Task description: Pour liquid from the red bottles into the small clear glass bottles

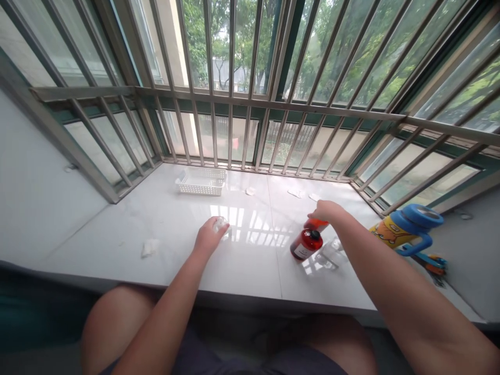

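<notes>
My left hand (208, 238) is closed round a small clear object (221, 223) on the white sill; its exact kind is unclear. Further right, my right hand (327, 210) has its fingers wrapped round the top of an orange-red bottle (316, 224). Just in front of that bottle a dark red bottle (306, 245) with a black cap and a white label stands upright. Beside it, partly under my right forearm, are clear glass-like pieces (331, 255), too hard to make out singly.
A white perforated basket (201, 184) stands at the back left. Crumpled white tissues (149, 248) lie at the left, with several white scraps (250, 191) near the back. A blue and yellow flask (406, 226) stands at the right. Metal bars (230, 133) line the window.
</notes>
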